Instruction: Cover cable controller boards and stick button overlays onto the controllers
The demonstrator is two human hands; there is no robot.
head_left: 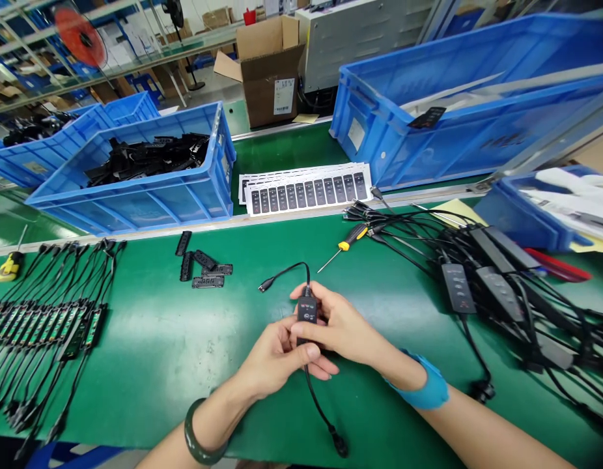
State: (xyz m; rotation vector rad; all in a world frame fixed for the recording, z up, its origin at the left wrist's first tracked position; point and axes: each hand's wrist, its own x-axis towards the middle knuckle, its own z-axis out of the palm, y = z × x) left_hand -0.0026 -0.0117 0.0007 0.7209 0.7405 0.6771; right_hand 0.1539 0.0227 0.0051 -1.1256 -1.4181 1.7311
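Both hands hold a black inline cable controller (307, 311) with small printed symbols on its face, above the middle of the green bench. My left hand (277, 355) grips its lower end from the left, thumb across the front. My right hand (338, 322) closes around it from the right, its thumb also on the face. From the controller's top a short cable (294, 266) curves left to a small plug. Its lower cable (317, 397) runs down to a black connector near the bench's front edge. The fingers hide part of the controller's sides and back.
Loose black covers (206, 268) lie left of centre. Farther left are open controllers with green circuit boards (50, 326). A yellow-black screwdriver (351, 240) and a pile of cabled controllers (497, 293) lie right. Sticker sheets (308, 200) sit between blue bins (159, 202).
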